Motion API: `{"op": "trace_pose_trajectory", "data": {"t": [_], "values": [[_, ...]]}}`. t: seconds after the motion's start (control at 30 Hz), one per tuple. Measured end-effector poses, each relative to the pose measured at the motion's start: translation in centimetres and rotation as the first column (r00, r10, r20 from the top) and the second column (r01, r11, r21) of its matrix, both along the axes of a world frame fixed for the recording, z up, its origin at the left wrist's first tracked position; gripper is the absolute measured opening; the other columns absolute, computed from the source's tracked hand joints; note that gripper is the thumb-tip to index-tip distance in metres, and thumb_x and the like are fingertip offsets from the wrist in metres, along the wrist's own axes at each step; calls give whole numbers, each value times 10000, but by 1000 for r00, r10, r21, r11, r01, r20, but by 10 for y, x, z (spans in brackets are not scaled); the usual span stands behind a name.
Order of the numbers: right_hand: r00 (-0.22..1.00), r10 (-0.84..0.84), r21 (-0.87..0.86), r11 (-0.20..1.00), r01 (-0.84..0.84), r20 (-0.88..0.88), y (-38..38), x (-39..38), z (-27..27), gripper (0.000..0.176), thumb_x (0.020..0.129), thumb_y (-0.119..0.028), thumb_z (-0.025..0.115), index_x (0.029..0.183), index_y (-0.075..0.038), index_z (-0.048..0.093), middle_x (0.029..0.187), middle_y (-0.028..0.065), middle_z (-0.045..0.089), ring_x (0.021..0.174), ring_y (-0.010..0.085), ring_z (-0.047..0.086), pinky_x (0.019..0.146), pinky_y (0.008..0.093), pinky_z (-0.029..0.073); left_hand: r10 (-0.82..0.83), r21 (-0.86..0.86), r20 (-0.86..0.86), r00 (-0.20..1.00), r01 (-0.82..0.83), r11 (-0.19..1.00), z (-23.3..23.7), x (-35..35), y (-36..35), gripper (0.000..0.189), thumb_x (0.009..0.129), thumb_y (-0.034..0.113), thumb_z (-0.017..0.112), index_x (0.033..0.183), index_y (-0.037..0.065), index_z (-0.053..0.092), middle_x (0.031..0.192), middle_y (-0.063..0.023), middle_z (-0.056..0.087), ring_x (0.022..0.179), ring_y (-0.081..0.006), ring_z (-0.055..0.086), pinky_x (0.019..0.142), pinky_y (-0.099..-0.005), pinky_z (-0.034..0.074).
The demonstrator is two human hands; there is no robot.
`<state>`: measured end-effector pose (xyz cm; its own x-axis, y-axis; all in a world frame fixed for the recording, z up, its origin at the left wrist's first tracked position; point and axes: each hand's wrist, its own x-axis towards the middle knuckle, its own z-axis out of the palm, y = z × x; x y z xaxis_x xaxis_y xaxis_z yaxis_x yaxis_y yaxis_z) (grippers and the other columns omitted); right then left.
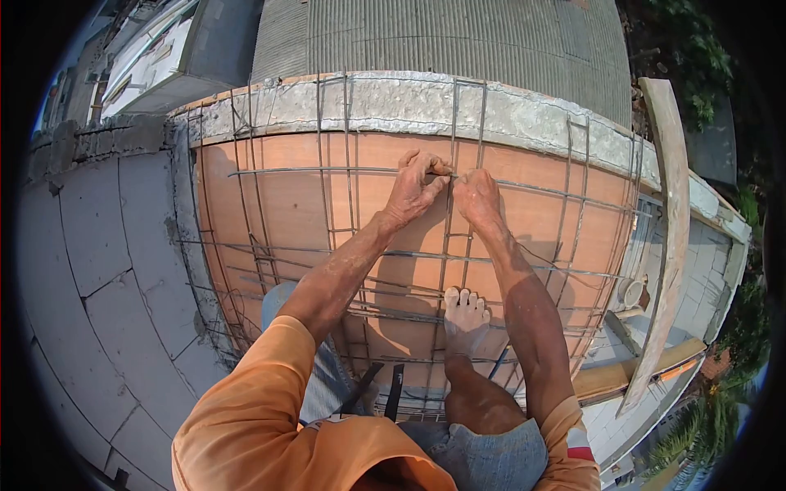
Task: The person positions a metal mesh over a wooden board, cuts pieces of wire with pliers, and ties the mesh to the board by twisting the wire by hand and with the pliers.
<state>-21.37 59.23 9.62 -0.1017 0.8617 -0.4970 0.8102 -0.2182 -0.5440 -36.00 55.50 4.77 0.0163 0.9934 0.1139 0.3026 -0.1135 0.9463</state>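
Both hands are close together over a long steel bar [532, 190] where it crosses an upright pair of bars [450, 221]. My left hand [416, 186] has its fingers bent, thumb and fingertips pinched near the crossing; what they hold is too small to name. Just to the right, my right hand [476, 195] is closed in a loose fist at the same bar, its grip hidden by the fingers. The steel grid lies over orange-brown boards [286, 192]. My bare foot [467, 319] rests on the grid below the hands.
A rough concrete edge [393, 98] runs behind the grid, with a corrugated roof [458, 41] beyond. Grey block wall [98, 270] stands at left. A wooden plank [671, 221] leans at right, near a round pipe end [631, 291]. More bars cross around my legs.
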Motion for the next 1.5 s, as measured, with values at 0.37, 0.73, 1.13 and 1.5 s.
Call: {"op": "trace_pose_trajectory", "data": {"t": [0.37, 0.73, 1.13, 1.5], "values": [[995, 28, 27, 999, -26, -98, -13, 1, -4, 244, 858, -164, 546, 830, 39, 679, 861, 269, 673, 842, 440, 664, 744, 486, 515, 16, 74, -138, 990, -6, 997, -8, -3, -8, 341, 819, 50, 701, 1136, 68, 576, 996, -80, 702, 975, -246, 642, 1063, -422, 292], [957, -205, -28, 979, 204, -207, -22, 0, -8, 197, 845, -124, 572, 943, 39, 627, 838, 260, 669, 838, 413, 667, 780, 453, 509, 30, 219, -227, 973, 21, 976, -24, 8, -14, 551, 806, 68, 723, 1304, 78, 490, 1073, -81, 684, 1020, -251, 638, 1023, -420, 328], [976, 216, 259, 945, -199, -37, -43, 55, 19, 102, 882, -80, 571, 961, -28, 531, 837, 192, 659, 749, 391, 650, 658, 514, 510, 132, 285, -280, 951, -49, 957, -26, 23, -10, 526, 773, -15, 728, 1254, 34, 522, 1102, -126, 663, 991, -322, 614, 889, -427, 474], [893, 307, 223, 894, -390, 328, -52, 88, 54, 185, 811, -52, 587, 996, -38, 602, 886, 175, 657, 800, 368, 681, 664, 478, 544, 137, 326, -302, 943, -33, 945, -29, 27, -8, 486, 757, -38, 715, 1213, 36, 564, 1132, -169, 641, 1074, -338, 602, 919, -438, 461]]}}
